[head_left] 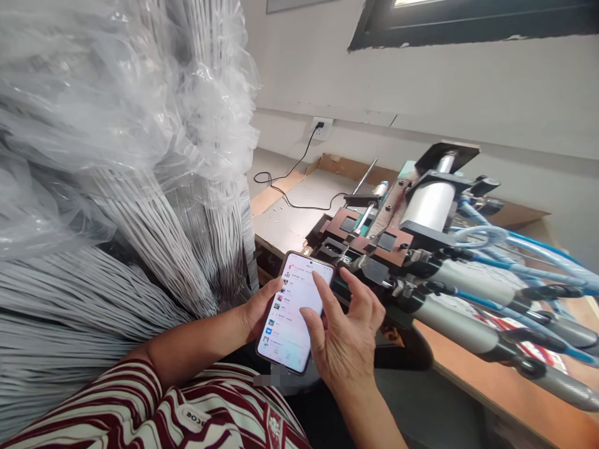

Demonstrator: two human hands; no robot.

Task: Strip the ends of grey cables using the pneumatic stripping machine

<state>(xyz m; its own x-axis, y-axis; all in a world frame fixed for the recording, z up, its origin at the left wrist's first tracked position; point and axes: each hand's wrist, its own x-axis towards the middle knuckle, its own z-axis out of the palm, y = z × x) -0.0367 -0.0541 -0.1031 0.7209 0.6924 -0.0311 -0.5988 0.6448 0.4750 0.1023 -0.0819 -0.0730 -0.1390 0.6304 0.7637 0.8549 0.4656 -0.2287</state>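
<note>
A smartphone (296, 318) with a lit white screen, showing a list with small pictures, is tilted in front of my body. My left hand (264, 308) grips it from the left edge, its fingers mostly hidden behind the phone. Over the right side of the screen, my right hand (349, 330) has its thumb and fingers spread apart. The index fingertip is over the upper part of the screen; whether it touches the glass I cannot tell. Nothing is held in that hand.
Bundles of grey cables (154, 243) hang at the left, partly wrapped in clear plastic (93, 93). A pneumatic machine (402, 224) with cylinders and blue hoses (528, 249) stands on the bench (496, 380) at the right. A black cord (304, 156) runs to a wall socket (322, 129).
</note>
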